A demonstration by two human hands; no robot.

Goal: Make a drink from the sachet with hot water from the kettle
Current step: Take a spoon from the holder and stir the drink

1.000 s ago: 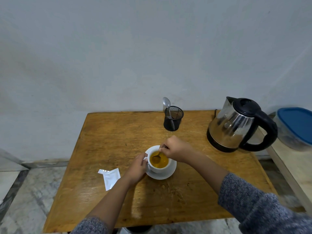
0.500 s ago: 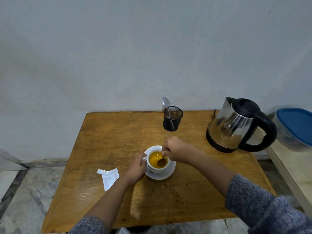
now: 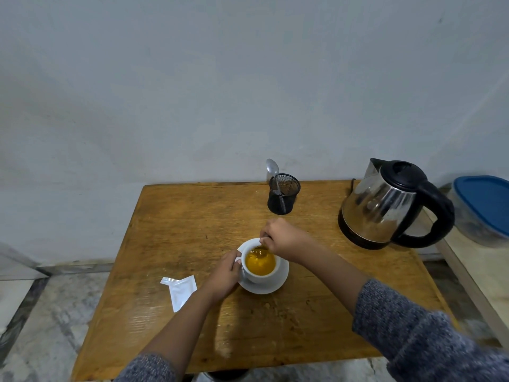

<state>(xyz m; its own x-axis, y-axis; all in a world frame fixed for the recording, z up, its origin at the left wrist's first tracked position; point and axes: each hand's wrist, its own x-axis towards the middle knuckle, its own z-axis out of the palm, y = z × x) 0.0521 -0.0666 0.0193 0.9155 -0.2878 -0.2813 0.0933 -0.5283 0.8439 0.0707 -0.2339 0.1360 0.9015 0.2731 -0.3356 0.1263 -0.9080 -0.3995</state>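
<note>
**Orange drink nearly ready as stirring goes on in white cup**

Orange liquid fills the white cup [image 3: 260,264], which sits on its saucer [image 3: 278,285] near the middle of the wooden surface [image 3: 179,221]. The left hand [image 3: 224,274] is closed around the cup's handle side; the right hand [image 3: 283,238], over the far rim, pinches a spoon [image 3: 261,250] dipped in the drink. The torn sachet [image 3: 180,290] lies emptied just left, the kettle [image 3: 385,205] stands well apart at right. Powder and water appear in; seemingly only stirring remains.
</note>
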